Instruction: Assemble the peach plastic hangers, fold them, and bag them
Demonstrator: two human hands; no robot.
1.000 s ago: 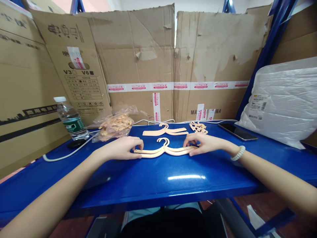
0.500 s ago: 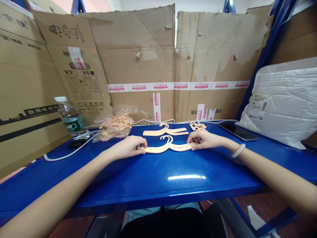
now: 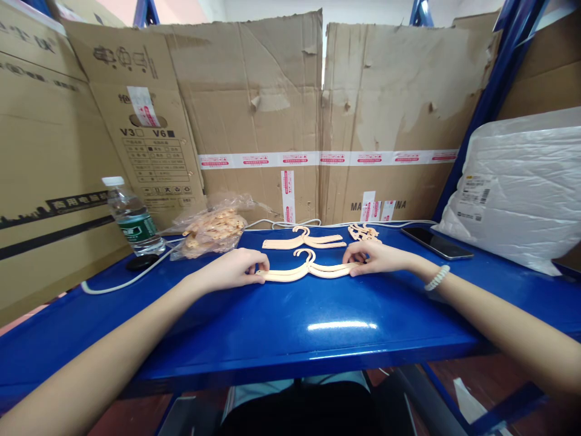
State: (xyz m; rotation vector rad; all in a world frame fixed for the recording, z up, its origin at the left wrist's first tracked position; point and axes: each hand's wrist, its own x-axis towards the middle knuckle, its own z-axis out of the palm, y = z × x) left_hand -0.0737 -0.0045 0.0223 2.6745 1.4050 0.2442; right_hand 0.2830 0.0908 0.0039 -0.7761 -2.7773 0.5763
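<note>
Two cream-coloured hangers, nearly overlapping, lie on the blue table [image 3: 254, 327]; I call the front pair the hangers [image 3: 290, 275]. My left hand [image 3: 238, 268] pinches their left end between thumb and fingers. At the right end, my right hand [image 3: 370, 257] grips them the same way. Their hooks point away from me, slightly apart. Just behind, more hangers [image 3: 284, 243] of the same colour lie with their arms spread at the right. A small heap of folded hangers [image 3: 363, 232] sits beyond my right hand, partly hidden by it.
A clear plastic bag of hangers [image 3: 215, 230] and a water bottle [image 3: 134, 218] stand at the left, near a white cable [image 3: 104, 293]. A phone [image 3: 436, 243] and a white wrapped package [image 3: 517, 188] are at the right. Cardboard sheets [image 3: 254, 121] wall the back.
</note>
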